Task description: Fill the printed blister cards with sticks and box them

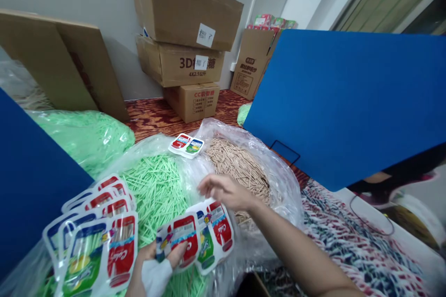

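Note:
My left hand (163, 264), with a white covering around its thumb base, grips a small fan of printed double packets (186, 239) with Cola and Sprite labels. My right hand (226, 191) hovers just above and beyond them, its fingers loosely bent and apart, with nothing visible in them. Below lie a bag of thin green sticks (153, 195) and, to its right, a bag of thin brown sticks (239, 164). More overlapping packets (94, 246) rest on the green sticks at the left. Another double packet (186, 145) sits on the plastic between the bags.
Blue boards stand at the left (31, 195) and right (348, 102). Stacked cartons (188, 60) are against the wall, near an opened carton (252, 62). A second green bag (87, 137) lies at the left. Red-patterned flooring (149, 118) and a shaggy rug (334, 227) show below.

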Demonstrator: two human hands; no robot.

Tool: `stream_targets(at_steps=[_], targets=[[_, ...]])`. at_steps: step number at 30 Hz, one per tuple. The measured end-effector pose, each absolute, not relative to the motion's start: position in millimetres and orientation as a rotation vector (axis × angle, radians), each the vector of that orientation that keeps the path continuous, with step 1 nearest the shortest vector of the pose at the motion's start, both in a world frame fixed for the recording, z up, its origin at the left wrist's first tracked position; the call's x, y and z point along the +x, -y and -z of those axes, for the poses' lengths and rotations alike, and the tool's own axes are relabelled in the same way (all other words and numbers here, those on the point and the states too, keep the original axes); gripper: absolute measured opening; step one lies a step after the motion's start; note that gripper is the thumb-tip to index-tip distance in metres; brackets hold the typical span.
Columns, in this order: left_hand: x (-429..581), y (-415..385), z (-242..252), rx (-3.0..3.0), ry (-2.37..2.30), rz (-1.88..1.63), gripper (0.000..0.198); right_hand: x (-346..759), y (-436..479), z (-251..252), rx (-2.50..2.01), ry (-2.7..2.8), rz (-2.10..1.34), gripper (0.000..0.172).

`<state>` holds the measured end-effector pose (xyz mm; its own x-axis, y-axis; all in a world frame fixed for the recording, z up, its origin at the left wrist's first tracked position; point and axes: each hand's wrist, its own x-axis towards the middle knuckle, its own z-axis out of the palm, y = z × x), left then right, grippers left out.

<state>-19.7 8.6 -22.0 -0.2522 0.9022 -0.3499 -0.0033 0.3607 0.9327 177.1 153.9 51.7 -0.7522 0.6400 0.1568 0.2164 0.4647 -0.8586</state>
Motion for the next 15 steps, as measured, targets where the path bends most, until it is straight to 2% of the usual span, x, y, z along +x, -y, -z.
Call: stream_targets(at_steps=[2, 6, 8, 10, 13, 15], targets=[[-20, -10, 25, 0.883, -1.599, -1.089, 0.028, 161, -134, -49, -0.575, 2.415, -1.089, 0.045], [-23, -10, 29, 1.036, -1.579, -1.066, 0.030, 135, -98, -39, -0.534, 2.533, -0.656, 0.038], [-24, -9, 29, 1.023, -1.560, -1.066, 0.028, 134, -95, -37, -0.426, 2.555, -0.690, 0.033], [-24, -8, 27, 0.942, -1.575, -1.095, 0.027, 143, -104, -36, -0.348, 2.539, -0.870, 0.026], [-21, -7, 22, 0.777, -1.603, -1.120, 0.028, 163, -136, -29, -0.683, 2.395, -0.941, 0.028], [-17, -7, 19, 0.721, -1.603, -1.105, 0.029, 171, -160, -16, -1.127, 2.268, -0.652, 0.031]])
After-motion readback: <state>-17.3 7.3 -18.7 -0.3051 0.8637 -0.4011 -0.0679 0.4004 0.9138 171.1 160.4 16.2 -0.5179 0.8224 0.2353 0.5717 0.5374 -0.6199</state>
